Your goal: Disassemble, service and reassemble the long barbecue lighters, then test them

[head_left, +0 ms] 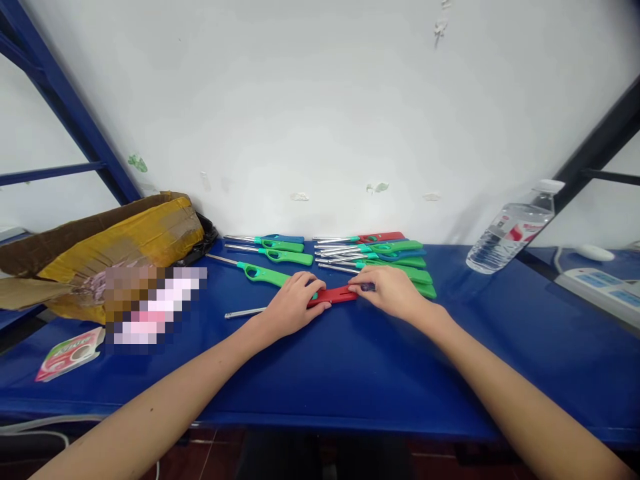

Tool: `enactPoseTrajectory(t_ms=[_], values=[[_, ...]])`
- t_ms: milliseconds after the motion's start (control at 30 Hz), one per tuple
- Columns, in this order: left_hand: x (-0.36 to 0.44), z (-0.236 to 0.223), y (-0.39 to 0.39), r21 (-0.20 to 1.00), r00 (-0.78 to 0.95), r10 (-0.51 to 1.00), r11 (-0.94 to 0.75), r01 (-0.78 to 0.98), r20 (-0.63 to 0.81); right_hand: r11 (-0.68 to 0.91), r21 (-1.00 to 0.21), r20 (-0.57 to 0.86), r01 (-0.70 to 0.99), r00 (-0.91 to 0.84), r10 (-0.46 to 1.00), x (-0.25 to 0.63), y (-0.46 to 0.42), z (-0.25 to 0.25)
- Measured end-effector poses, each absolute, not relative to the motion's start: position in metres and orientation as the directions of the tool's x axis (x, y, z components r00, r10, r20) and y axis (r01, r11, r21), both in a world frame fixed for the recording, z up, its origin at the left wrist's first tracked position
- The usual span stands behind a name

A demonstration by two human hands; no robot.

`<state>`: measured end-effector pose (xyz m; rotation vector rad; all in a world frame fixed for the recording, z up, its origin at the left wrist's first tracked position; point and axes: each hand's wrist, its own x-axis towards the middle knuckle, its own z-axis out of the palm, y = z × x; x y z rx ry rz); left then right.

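Observation:
A red long-necked gas lighter (338, 294) lies across the blue table with its metal tube pointing left. My left hand (299, 300) is closed around its trigger end, fingers over the top and thumb along the near side. At the handle's right end is my right hand (387, 290), its fingers pinched together and touching the handle. Under those fingers shows a small dark thing (369, 287), too covered to name. Just beyond my left hand lies a green gas lighter (267, 275). A row of green, blue and red gas lighters (400, 257) lies behind my right hand.
Two more lighters (287, 256) lie at the back left, near the wall. An opened cardboard box (125, 237) with yellow tape stands left, with a torn package label (70, 353) before it. A water bottle (513, 230) leans at right, near a white power strip (600, 290).

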<state>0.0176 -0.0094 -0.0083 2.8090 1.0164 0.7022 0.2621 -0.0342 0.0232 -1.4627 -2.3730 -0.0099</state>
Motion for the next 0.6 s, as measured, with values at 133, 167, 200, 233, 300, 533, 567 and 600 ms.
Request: enactPoseTrajectory(t_ms=[133, 167, 200, 233, 300, 533, 567, 600], values=[[0.0169, -0.0078, -0.0090, 0.242, 0.692, 0.611, -0.790, 0.564, 0.383, 0.440, -0.180, 0.272, 0.880, -0.385, 0.882, 0.2612, -0.0337, 0.0228], [0.0168, -0.0075, -0.0090, 0.246, 0.696, 0.611, -0.790, 0.561, 0.376, 0.440, -0.176, 0.262, 0.880, -0.389, 0.883, 0.2609, -0.0339, 0.0231], [0.0168, -0.0072, -0.0090, 0.250, 0.698, 0.612, -0.790, 0.560, 0.371, 0.441, -0.166, 0.254, 0.882, -0.394, 0.883, 0.2607, -0.0343, 0.0236], [0.0169, -0.0069, -0.0090, 0.251, 0.700, 0.613, -0.790, 0.560, 0.367, 0.438, -0.152, 0.251, 0.886, -0.394, 0.884, 0.2605, -0.0347, 0.0241], [0.0174, -0.0065, -0.0094, 0.253, 0.701, 0.612, -0.790, 0.558, 0.367, 0.424, -0.121, 0.248, 0.897, -0.387, 0.888, 0.2606, -0.0354, 0.0250], [0.0186, -0.0050, -0.0106, 0.285, 0.702, 0.634, -0.773, 0.567, 0.324, 0.482, -0.011, 0.215, 0.876, -0.469, 0.857, 0.2636, -0.0365, 0.0235], [0.0184, -0.0049, -0.0105, 0.294, 0.700, 0.639, -0.769, 0.568, 0.318, 0.491, -0.002, 0.213, 0.871, -0.480, 0.851, 0.2639, -0.0367, 0.0232], [0.0182, -0.0048, -0.0103, 0.302, 0.699, 0.642, -0.766, 0.568, 0.314, 0.499, 0.005, 0.211, 0.866, -0.489, 0.846, 0.2641, -0.0369, 0.0230]])
